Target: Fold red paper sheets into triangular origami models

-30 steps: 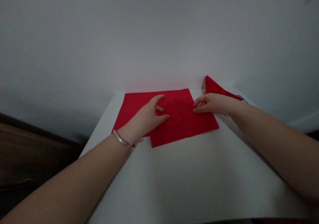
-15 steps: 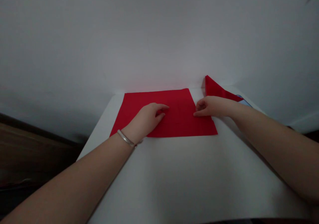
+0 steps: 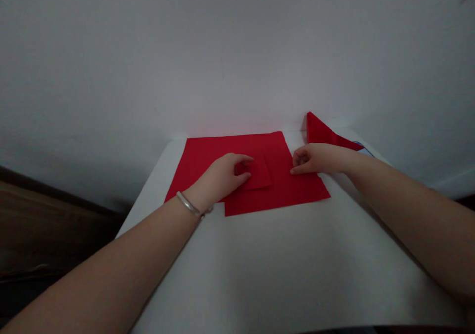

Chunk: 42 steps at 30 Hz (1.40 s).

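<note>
My left hand rests on the red paper, thumb and fingers apart, with a silver bangle at the wrist. By its fingertips lies a small red square piece, whose left part the hand hides. Beneath is a larger red sheet, lying flat. Another red layer sticks out past its near edge. My right hand is closed at the right edge of the red paper, thumb and curled fingers pinching there.
A folded red piece stands against the wall at the back right, with a blue-edged light item beside it. All lie on a white table. Something wooden is at the left.
A red layer has shifted toward me and now juts out at the near edge. The small square piece shows more plainly by my left hand. Both hands have hardly moved.
</note>
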Each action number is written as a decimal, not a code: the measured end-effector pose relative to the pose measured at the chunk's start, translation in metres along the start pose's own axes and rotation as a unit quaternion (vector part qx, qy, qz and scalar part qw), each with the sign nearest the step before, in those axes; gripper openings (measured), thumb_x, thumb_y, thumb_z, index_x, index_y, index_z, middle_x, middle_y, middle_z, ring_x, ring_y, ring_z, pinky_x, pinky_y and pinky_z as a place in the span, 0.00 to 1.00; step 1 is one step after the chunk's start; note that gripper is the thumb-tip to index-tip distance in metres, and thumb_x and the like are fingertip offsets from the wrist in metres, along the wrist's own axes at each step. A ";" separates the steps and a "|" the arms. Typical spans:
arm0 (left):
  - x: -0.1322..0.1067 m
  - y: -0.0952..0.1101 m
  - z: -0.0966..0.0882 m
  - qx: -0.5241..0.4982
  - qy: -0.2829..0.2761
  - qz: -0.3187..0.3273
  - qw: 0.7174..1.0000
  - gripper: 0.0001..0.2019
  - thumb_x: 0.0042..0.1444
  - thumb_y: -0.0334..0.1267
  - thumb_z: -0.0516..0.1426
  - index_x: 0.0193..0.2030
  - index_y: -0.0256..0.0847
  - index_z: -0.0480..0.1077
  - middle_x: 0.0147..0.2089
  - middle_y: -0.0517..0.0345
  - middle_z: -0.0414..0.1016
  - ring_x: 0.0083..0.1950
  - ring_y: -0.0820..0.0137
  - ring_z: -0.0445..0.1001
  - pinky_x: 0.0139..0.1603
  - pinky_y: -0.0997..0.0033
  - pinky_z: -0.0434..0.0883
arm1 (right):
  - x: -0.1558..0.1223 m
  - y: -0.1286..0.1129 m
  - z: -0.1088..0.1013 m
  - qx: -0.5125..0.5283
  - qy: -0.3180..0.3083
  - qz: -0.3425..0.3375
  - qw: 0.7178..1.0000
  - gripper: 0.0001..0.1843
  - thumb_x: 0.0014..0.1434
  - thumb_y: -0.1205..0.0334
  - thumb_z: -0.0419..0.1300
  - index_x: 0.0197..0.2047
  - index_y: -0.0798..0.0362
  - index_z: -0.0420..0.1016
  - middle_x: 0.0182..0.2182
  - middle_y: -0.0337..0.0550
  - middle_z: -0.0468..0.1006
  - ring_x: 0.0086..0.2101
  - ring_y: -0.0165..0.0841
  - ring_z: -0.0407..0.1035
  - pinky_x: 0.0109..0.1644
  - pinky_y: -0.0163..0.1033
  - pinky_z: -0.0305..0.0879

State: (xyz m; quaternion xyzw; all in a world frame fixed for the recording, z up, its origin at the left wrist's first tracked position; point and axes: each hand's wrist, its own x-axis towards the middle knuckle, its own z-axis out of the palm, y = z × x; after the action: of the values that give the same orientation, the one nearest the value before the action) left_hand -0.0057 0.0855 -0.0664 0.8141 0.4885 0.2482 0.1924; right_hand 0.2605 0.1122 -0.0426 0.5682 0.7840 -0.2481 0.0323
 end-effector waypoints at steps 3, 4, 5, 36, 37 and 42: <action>0.000 0.003 -0.001 0.078 -0.002 0.108 0.991 0.16 0.55 0.34 0.57 0.50 0.44 0.74 0.50 0.52 0.75 0.50 0.62 0.71 0.54 0.60 0.66 | -0.001 -0.005 -0.001 -0.026 0.006 0.004 1.000 0.13 0.50 0.48 0.62 0.30 0.50 0.73 0.26 0.40 0.76 0.27 0.34 0.68 0.29 0.38 0.57; -0.001 0.005 -0.002 0.109 -0.010 0.150 0.983 0.15 0.57 0.35 0.56 0.50 0.45 0.74 0.52 0.52 0.74 0.52 0.61 0.70 0.56 0.58 0.65 | -0.001 -0.007 -0.001 -0.034 0.008 0.004 0.999 0.13 0.51 0.49 0.62 0.30 0.50 0.73 0.27 0.41 0.76 0.27 0.34 0.68 0.29 0.38 0.57; -0.002 0.008 -0.002 0.136 -0.023 0.187 0.973 0.14 0.59 0.37 0.55 0.51 0.46 0.74 0.54 0.53 0.74 0.53 0.61 0.68 0.58 0.56 0.63 | -0.001 -0.008 -0.001 -0.040 0.009 0.004 0.999 0.13 0.51 0.49 0.61 0.31 0.51 0.74 0.27 0.41 0.77 0.27 0.34 0.68 0.29 0.38 0.57; -0.021 0.034 0.001 0.291 -0.116 0.232 0.921 0.33 0.59 0.59 0.49 0.65 0.38 0.60 0.62 0.43 0.68 0.60 0.51 0.67 0.58 0.49 0.64 | 0.002 0.006 -0.004 0.412 -0.105 0.058 0.903 0.15 0.47 0.62 0.64 0.39 0.47 0.67 0.32 0.37 0.76 0.33 0.30 0.72 0.35 0.33 0.69; -0.022 0.035 0.002 0.300 -0.110 0.234 0.918 0.31 0.61 0.56 0.49 0.64 0.37 0.61 0.61 0.42 0.68 0.59 0.51 0.68 0.57 0.49 0.65 | 0.003 0.007 -0.003 0.395 -0.106 0.052 0.911 0.15 0.48 0.61 0.63 0.40 0.47 0.67 0.31 0.36 0.75 0.30 0.29 0.71 0.33 0.32 0.68; -0.022 0.035 0.008 0.320 -0.100 0.263 0.904 0.23 0.61 0.42 0.50 0.59 0.32 0.66 0.59 0.43 0.71 0.56 0.55 0.72 0.55 0.53 0.68 | 0.007 0.012 -0.006 0.244 -0.112 0.012 0.963 0.15 0.48 0.57 0.64 0.39 0.50 0.68 0.24 0.33 0.70 0.19 0.26 0.60 0.21 0.33 0.56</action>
State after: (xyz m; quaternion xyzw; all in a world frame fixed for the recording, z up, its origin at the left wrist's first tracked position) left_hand 0.0142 0.0496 -0.0583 0.9514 0.2878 0.0374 -0.1033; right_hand 0.2707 0.1239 -0.0440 0.5370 0.6837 -0.4938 -0.0166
